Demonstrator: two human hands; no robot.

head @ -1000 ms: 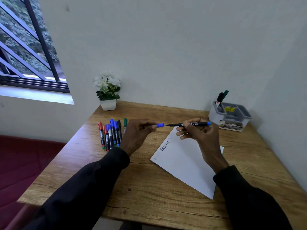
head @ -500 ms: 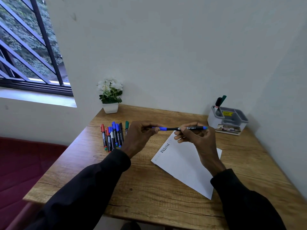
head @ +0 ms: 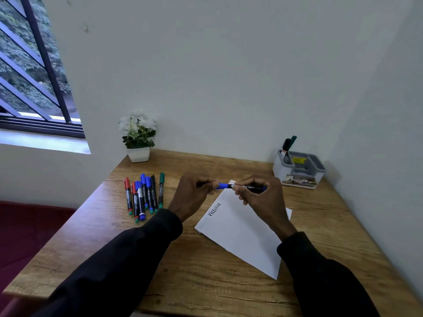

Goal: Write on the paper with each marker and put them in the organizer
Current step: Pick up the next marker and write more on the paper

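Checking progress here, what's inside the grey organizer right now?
The grey organizer holds two markers upright in its back-left compartment, with a yellow label inside. The compartment floors are hidden.

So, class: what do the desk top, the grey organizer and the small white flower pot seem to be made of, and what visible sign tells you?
Brown desk top: looks like wood or a wood-look laminate; grain lines and cracks show, matt finish.
Grey compartmented organizer: probably moulded plastic; smooth, even walls with rounded corners.
Small white square flower pot: plastic or ceramic, smooth and plain; cannot tell which.
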